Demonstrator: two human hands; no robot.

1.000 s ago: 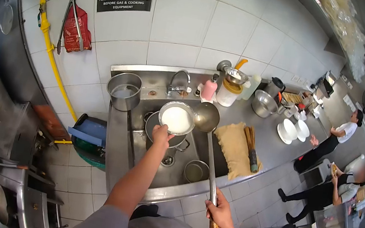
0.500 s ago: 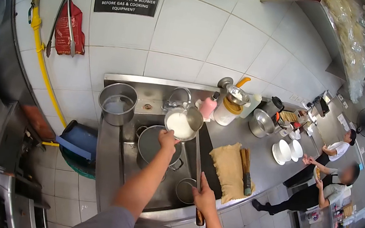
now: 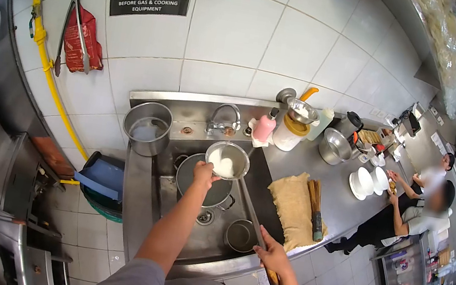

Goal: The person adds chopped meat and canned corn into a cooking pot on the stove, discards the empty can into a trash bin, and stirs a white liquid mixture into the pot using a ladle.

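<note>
Over the sink, my left hand [image 3: 206, 175] is closed on the near-left rim of a round bowl [image 3: 215, 155] with white contents. The metal head of a long-handled ladle [image 3: 244, 166] overlaps the bowl, and where one ends and the other begins is hard to tell. My right hand [image 3: 273, 256] grips the lower part of the ladle's long handle, near its wooden end. Just beneath the bowl, a large pot [image 3: 200, 189] stands in the sink [image 3: 166, 234]. A smaller round metal pot [image 3: 240, 236] sits in the sink near my right hand.
A deep pot [image 3: 146, 129] with cloudy liquid stands left of the faucet [image 3: 224, 119]. Right of the sink are a pink pump bottle [image 3: 264, 125], a tan cloth [image 3: 292, 209], a stick brush [image 3: 315, 210], a metal bowl [image 3: 336, 146] and white bowls [image 3: 361, 183]. Two people work farther right.
The ladle head has come nearer, in front of the bowl, and its handle end has moved right with my right hand. My left hand has shifted slightly left. The view has tilted a little.
</note>
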